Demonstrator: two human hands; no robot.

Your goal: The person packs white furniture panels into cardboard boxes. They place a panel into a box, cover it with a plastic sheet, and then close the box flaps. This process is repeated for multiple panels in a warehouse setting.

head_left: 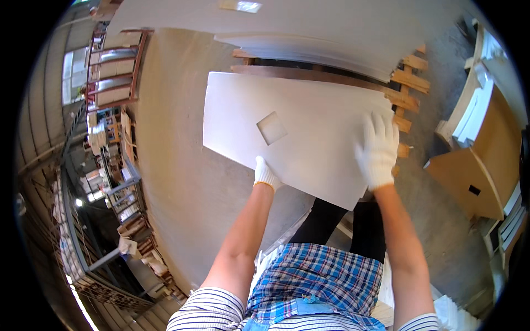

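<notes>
A large white panel [232, 116] with a diamond-shaped cutout lies across the space in front of my legs. My left hand [266, 172], in a white knit glove, grips its near edge. The left thumb rests on top and the other fingers are hidden underneath. Near the right end of the panel, my gloved right hand [379, 149] lies over the surface with fingers stretched out and somewhat apart. It is slightly blurred, and nothing shows in its grasp.
Beyond the panel, a stack of white sheets [314, 48] stands above a wooden pallet [411, 83]. Brown boards [469, 182] lean at the right. Metal racks [113, 69] and shelving [124, 193] line the left side, past the concrete floor [176, 149].
</notes>
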